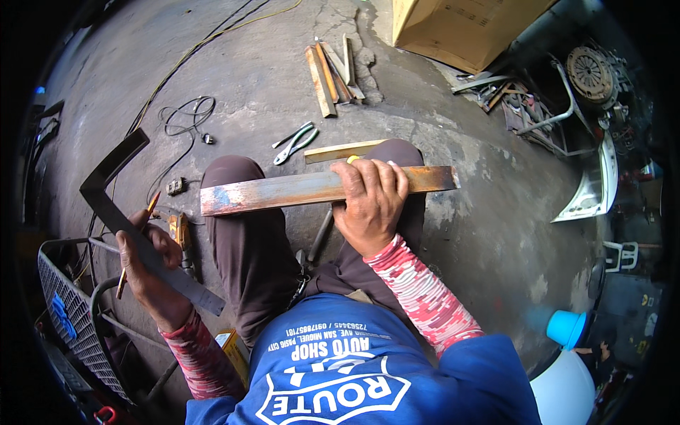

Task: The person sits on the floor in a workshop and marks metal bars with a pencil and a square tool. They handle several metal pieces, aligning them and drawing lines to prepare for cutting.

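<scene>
Across both knees lies a rusty, square-edged metal bar [276, 193], its left end showing bare, scratched grey metal. My right hand [372, 202] wraps over it right of the middle, fingers on top and at the far side. On the left, my left hand [150, 273] grips a dark flat metal bar with angled bends [106, 177], held tilted beside the left knee and apart from the rusty bar. A pencil [151, 204] is also tucked between the fingers of that hand. Below the rusty bar, between my legs, a dark rod [321, 237] is partly hidden.
Pliers [294, 146] and a metal strip [336, 152] lie beyond my knees, with metal offcuts [329, 78] farther off. A yellow power tool [180, 230] and cable [190, 117] are left. A grey crate [78, 319], cardboard box [460, 32] and blue bucket [565, 328] stand around.
</scene>
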{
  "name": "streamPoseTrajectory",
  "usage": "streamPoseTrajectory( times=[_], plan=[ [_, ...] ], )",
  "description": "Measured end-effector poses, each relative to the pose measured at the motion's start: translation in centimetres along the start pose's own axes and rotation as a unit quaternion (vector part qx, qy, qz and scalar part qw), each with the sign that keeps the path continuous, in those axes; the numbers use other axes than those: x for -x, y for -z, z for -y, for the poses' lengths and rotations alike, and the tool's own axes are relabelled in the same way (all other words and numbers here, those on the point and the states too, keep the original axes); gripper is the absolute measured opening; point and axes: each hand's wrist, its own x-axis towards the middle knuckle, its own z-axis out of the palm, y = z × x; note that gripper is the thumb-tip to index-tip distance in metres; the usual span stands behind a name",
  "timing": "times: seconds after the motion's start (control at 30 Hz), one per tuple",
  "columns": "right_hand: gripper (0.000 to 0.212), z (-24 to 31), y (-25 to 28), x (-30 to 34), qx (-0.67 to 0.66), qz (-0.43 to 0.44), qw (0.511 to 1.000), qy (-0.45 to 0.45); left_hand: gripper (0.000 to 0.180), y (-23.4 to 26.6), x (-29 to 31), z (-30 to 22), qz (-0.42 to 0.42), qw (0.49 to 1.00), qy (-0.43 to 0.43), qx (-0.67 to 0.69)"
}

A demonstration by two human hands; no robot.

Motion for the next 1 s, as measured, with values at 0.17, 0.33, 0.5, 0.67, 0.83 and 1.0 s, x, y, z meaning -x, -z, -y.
streamPoseTrajectory(
  times=[0.17, 0.33, 0.5, 0.67, 0.83, 1.0],
  plan=[
    [0.058, 0.1, 0.1, -0.1, -0.001, 0.007, 1.0, 0.004, 0.053, -0.2, 0.3, -0.1, -0.012, 1.0, 0.009, -0.004],
    [0.062, 0.0, 0.3, -0.3, 0.003, 0.034, 0.999, -0.004, 0.053, 0.0, 0.2, -0.1, 0.002, 1.0, 0.016, 0.02],
    [0.059, 0.5, 0.3, -0.3, 0.012, 0.033, 0.999, -0.02, 0.054, 0.2, 0.7, 0.0, -0.034, 0.999, 0.021, 0.032],
    [0.061, 0.3, 0.5, -1.2, 0.015, 0.096, 0.995, -0.005, 0.051, 0.3, 0.8, -0.5, -0.021, 0.998, 0.039, 0.039],
    [0.064, 0.0, 1.3, -2.7, -0.006, 0.195, 0.981, -0.008, 0.053, -0.3, 1.1, -0.8, 0.014, 0.996, 0.047, 0.08],
    [0.073, 0.5, 4.2, -4.4, -0.142, 0.177, 0.974, 0.019, 0.054, -1.4, 1.7, -1.6, 0.064, 0.997, 0.026, -0.022]
  ],
)
